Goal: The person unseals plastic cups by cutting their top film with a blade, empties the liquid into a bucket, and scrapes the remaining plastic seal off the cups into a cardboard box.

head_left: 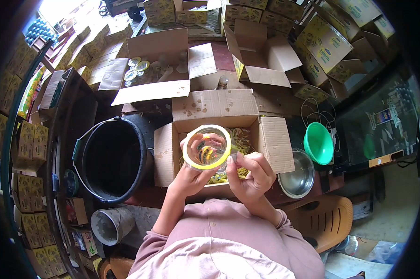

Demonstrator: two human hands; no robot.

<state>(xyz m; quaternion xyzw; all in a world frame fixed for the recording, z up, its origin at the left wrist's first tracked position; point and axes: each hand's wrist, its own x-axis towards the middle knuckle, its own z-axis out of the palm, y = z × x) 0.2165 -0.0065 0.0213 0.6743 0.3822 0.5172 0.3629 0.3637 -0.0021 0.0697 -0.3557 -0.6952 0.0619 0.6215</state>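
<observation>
A clear plastic jar with a yellow rim (210, 166) is tilted toward me, its round mouth facing up. My left hand (190, 180) is wrapped round its left and lower side, and fingers show through the clear wall. At the jar's right side, my right hand (252, 176) is closed with thumb and forefinger pinched together. A small greyish, see-through bit shows near those fingertips, too unclear to name. Below both hands stands an open cardboard box (214, 106) with yellow shredded strips (239, 139) inside.
A black bucket (147, 160) stands left, above a grey pail (112, 226). To the right are a green bowl (318, 143), a metal bowl (297, 174) and an orange chair (328, 223). Another open carton (158, 44) holds several jars and yellow-rimmed lids; stacked cartons (319, 44) surround the workspace.
</observation>
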